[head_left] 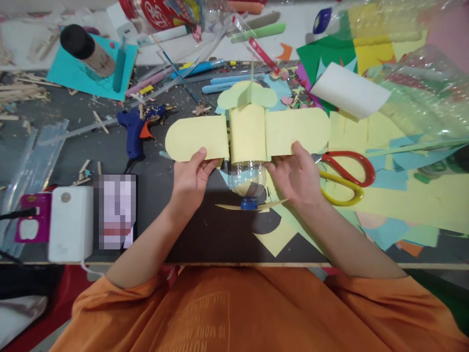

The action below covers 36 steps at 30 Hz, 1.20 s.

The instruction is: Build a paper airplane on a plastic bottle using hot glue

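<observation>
Between my two hands is a toy plane made from a plastic bottle wrapped in pale yellow paper. Its clear bottle neck and blue cap point toward me, with a thin paper strip across the cap like a propeller. My left hand pinches the rounded left wing, thumb on top. My right hand holds the rounded right wing the same way. A pale green tail piece with an upright fin sits at the far end. Scissors with red and yellow handles lie beside my right hand.
A blue glue gun lies left, near a phone and a white power bank. Paper scraps and plastic bottles cover the right side. Pens, straws, a black-capped bottle and wood bits crowd the back.
</observation>
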Each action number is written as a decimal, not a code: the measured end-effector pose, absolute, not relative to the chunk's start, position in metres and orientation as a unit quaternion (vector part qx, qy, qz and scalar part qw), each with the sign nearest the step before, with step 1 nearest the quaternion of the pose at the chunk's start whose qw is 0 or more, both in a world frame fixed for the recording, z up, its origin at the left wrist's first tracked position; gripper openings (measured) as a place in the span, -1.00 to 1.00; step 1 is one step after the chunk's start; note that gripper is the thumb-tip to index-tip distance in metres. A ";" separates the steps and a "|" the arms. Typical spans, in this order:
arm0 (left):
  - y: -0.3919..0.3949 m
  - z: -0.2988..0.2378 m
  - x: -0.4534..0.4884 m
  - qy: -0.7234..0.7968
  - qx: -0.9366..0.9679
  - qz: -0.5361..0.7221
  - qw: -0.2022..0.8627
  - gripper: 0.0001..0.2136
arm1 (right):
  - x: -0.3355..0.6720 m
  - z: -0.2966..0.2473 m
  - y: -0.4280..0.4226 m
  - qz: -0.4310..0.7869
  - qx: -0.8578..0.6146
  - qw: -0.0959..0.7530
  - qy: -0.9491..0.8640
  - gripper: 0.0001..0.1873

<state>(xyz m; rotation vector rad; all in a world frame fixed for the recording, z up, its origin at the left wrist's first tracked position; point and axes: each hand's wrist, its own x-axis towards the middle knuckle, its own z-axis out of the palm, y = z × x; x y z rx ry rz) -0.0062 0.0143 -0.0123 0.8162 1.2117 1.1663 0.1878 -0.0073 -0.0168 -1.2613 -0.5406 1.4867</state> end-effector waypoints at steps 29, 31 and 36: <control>0.016 -0.015 -0.007 0.514 0.347 0.494 0.609 -0.87 | 0.184 -0.012 -0.007 0.612 -0.564 0.490 -0.261 -0.48; 0.016 -0.015 -0.007 0.519 0.355 0.486 0.607 -0.87 | 0.184 -0.011 -0.007 0.613 -0.562 0.492 -0.258 -0.50; 0.016 -0.017 -0.008 0.515 0.345 0.495 0.609 -0.89 | 0.185 -0.013 -0.007 0.625 -0.537 0.521 -0.222 -0.56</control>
